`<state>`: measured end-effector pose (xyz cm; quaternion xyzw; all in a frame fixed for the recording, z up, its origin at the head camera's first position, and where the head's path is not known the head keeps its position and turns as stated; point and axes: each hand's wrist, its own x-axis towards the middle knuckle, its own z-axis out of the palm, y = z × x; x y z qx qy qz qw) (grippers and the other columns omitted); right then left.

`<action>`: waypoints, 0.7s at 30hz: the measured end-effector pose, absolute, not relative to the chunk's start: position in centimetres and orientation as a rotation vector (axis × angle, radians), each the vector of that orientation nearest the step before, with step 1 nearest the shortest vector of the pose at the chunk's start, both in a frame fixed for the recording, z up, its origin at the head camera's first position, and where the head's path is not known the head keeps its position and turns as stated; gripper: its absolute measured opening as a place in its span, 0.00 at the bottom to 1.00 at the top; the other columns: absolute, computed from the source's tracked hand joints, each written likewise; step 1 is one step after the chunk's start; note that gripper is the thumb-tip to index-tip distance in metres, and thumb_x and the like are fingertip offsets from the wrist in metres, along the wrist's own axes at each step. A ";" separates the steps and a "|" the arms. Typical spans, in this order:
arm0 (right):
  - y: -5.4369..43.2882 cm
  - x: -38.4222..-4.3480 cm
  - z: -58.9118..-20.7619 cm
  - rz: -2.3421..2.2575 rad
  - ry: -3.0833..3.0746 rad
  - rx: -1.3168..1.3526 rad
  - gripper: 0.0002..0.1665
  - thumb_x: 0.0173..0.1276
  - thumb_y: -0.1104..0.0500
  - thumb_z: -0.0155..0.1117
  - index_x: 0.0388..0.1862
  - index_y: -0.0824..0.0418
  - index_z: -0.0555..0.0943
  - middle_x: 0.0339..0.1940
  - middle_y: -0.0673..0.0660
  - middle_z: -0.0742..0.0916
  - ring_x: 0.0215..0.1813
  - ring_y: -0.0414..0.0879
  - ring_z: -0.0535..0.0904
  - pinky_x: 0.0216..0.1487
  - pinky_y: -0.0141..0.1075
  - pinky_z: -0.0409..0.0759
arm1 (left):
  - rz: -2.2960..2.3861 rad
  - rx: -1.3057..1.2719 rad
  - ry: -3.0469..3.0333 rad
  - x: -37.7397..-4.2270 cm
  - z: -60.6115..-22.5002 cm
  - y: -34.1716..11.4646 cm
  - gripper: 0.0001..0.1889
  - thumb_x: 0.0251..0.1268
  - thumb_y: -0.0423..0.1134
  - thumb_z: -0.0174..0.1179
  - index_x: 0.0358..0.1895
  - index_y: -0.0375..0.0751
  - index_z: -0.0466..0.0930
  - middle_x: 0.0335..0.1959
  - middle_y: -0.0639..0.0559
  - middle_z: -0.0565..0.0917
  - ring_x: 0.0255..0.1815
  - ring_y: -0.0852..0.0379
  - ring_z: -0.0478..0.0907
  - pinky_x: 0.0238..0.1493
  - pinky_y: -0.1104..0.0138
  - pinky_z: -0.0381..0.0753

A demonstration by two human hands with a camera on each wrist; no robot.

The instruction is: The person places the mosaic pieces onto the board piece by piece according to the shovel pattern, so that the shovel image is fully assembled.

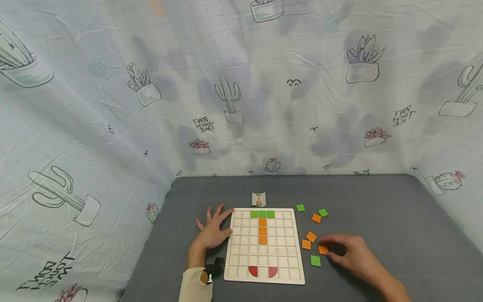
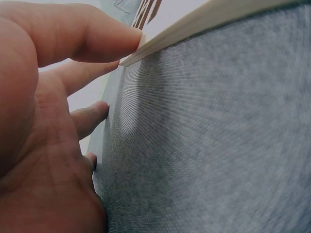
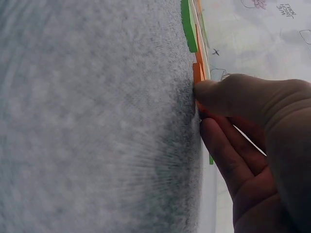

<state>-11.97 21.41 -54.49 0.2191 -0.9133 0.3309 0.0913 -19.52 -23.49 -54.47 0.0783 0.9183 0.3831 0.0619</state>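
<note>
A pale wooden grid board (image 1: pixel 240 251) lies flat on the table. Its top row holds three green tiles (image 1: pixel 262 214), with three orange tiles (image 1: pixel 262 230) in a column below; two red quarter-round pieces (image 1: pixel 253 271) sit in the bottom row. My left hand (image 1: pixel 212 234) is spread at the board's left side, thumb and index finger touching its edge (image 2: pixel 182 26). To the right of the board, my right hand (image 1: pixel 351 253) pinches an orange square tile (image 1: pixel 323 249) between thumb and fingers, down at the table surface. In the right wrist view the thumb covers part of this tile (image 3: pixel 197 73).
Loose orange tiles (image 1: pixel 306 244) and green tiles (image 1: pixel 315 261) lie between the board and my right hand, with others farther back. A small pattern card (image 1: pixel 258 199) lies behind the board. Printed cloth (image 1: pixel 279 126) hangs behind the grey table (image 1: pixel 211 191).
</note>
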 end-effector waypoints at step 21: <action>18.9 -10.2 -52.4 1.099 -2.501 0.618 0.28 0.48 0.74 0.88 0.47 0.52 0.94 0.43 0.43 0.95 0.45 0.31 0.90 0.49 0.17 0.84 | 1.152 0.237 2.769 -19.4 -54.1 -23.5 0.37 0.67 0.34 0.67 0.82 0.51 0.74 0.91 0.37 0.55 0.91 0.23 0.30 0.73 0.19 0.12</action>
